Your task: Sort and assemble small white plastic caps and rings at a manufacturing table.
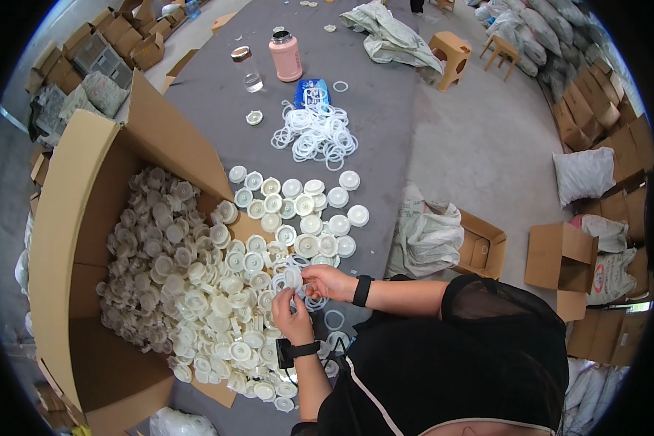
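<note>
Head view, looking down: the fingers of both hands pinch one white plastic cap (292,279) between them, held just above the grey desk (385,138). The left hand (292,314) grips it from below, the right hand (327,282) from the side. Loose white caps (298,207) lie in rows just beyond, spilling from the open cardboard box (87,218) at left. Farther off sit a heap of clear rings (316,134), a pink bottle (285,56) and a glass bottle (246,69).
</note>
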Action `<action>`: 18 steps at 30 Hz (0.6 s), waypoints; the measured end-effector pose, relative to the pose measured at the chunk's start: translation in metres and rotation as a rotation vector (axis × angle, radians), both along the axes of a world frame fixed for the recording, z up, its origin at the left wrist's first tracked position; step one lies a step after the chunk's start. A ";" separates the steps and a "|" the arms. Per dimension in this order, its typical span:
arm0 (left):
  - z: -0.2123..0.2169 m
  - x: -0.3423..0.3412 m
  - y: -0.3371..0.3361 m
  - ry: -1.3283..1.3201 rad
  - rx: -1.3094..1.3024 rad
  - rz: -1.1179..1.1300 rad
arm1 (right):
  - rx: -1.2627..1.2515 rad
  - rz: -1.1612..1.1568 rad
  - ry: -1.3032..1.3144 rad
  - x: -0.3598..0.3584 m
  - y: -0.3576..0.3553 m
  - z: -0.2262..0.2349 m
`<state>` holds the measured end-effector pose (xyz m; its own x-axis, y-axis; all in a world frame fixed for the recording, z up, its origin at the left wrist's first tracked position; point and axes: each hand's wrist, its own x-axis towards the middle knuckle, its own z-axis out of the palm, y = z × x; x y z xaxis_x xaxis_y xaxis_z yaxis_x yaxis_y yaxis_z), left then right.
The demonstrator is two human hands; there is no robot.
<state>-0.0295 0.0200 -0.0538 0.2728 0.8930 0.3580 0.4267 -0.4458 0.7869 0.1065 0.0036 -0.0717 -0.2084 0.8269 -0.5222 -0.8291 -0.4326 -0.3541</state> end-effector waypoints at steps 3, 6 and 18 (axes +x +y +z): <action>0.006 0.001 -0.007 -0.020 -0.030 0.030 | 0.043 -0.021 -0.021 -0.001 -0.007 0.010; 0.007 0.000 -0.009 0.007 -0.003 0.042 | 0.089 -0.047 -0.144 -0.006 -0.015 0.012; 0.002 0.010 -0.018 -1.071 -1.003 0.119 | 0.211 -0.146 -0.178 -0.013 -0.031 0.023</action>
